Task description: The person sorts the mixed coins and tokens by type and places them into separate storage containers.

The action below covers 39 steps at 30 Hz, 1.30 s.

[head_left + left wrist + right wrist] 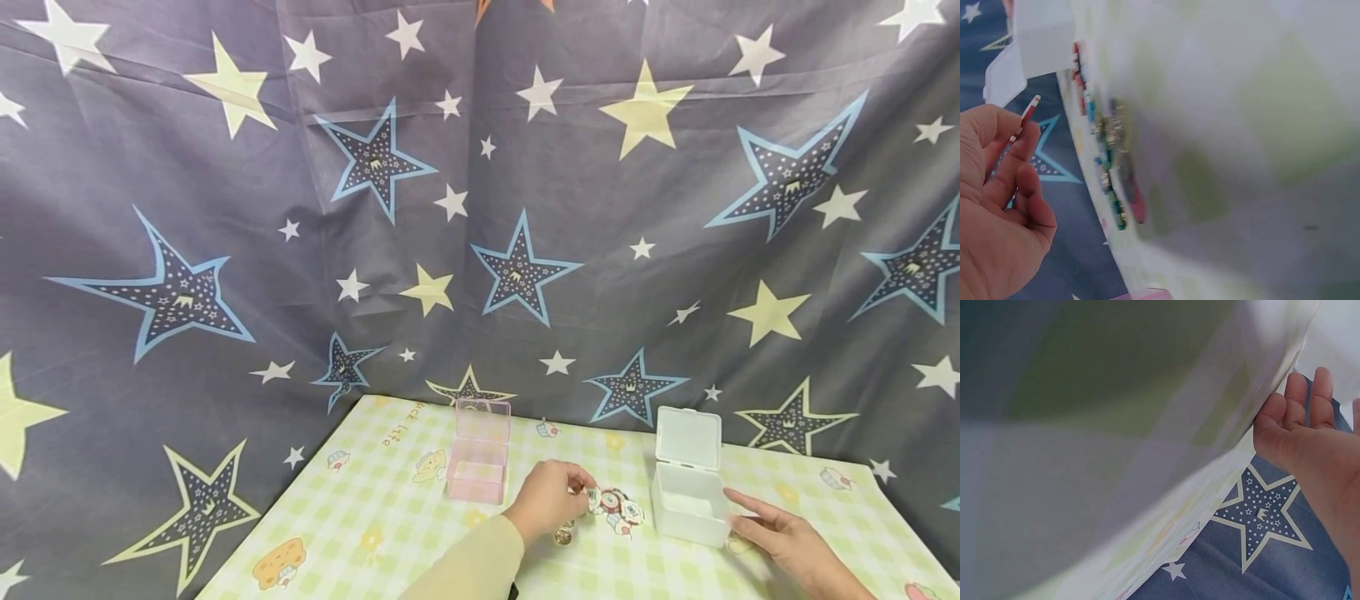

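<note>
So from my end I'm looking at a big star-print curtain (480, 208) hanging behind the whole scene, and under it a table (360, 533) that's wearing a green checked cloth with little cartoon pictures.

Two small boxes are sitting on it with their lids flipped up: a white box (686, 500) over on the right and a pink box (477, 471) further left, well apart from each other. Between them a little pile of round stickers (618, 508) is lying on the cloth, just beside the white box.

The left hand (547, 498) is hovering right at the edge of that pile, fingers curled, pinching one sticker (1025, 115). The left wrist view is showing it nicely: a thin red-and-white disc seen edge-on, caught between thumb and fingertips.

The right hand (787, 542) is resting flat on the table with fingers straight and relaxed, gripping nothing, fingertips touching the lower right corner of the white box.
</note>
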Motion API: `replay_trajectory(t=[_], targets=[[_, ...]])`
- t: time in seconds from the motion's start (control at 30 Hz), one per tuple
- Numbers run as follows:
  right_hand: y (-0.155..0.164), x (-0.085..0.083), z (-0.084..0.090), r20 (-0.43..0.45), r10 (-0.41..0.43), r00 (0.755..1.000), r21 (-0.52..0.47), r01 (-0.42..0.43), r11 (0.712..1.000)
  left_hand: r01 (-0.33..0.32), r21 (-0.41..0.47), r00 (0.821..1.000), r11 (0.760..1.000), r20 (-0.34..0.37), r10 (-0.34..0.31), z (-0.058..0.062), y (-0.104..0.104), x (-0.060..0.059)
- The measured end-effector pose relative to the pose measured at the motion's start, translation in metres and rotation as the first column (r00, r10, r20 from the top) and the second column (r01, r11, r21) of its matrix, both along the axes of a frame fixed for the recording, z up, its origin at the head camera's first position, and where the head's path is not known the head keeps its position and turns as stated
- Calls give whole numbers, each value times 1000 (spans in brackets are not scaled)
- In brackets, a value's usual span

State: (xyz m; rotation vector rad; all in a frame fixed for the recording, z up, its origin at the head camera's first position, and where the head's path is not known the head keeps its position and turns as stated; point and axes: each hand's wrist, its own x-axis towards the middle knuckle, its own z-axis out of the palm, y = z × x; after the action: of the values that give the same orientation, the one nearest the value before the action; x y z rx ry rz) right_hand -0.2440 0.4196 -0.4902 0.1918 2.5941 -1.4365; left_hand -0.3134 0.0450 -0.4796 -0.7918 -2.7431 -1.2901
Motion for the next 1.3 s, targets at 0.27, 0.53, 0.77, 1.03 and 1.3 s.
replay_trajectory(t=[0.27, 0.53, 0.77, 1.03, 1.3], targets=[[0, -2, 1, 37, -17, 999, -29, 18, 999, -80, 156, 996, 984, 60, 72, 13, 24, -7], [-2, -3, 0, 45, -29, 999, -52, 31, 998, -88, 218, 994, 972, 90, 70, 17, 62, 8], [-1, -3, 1, 13, -18, 1000, -48, 19, 999, -100, 258, 991, 961, 113, 73, 13, 87, 17], [-4, -2, 1, -2, -27, 1000, -26, 27, 999, -96, 254, 995, 962, 44, 87, 3, 93, 18], [-4, -1, 0, 1, -32, 999, -41, 32, 999, -103, 253, 995, 962, 45, 94, -1, 95, 19]])
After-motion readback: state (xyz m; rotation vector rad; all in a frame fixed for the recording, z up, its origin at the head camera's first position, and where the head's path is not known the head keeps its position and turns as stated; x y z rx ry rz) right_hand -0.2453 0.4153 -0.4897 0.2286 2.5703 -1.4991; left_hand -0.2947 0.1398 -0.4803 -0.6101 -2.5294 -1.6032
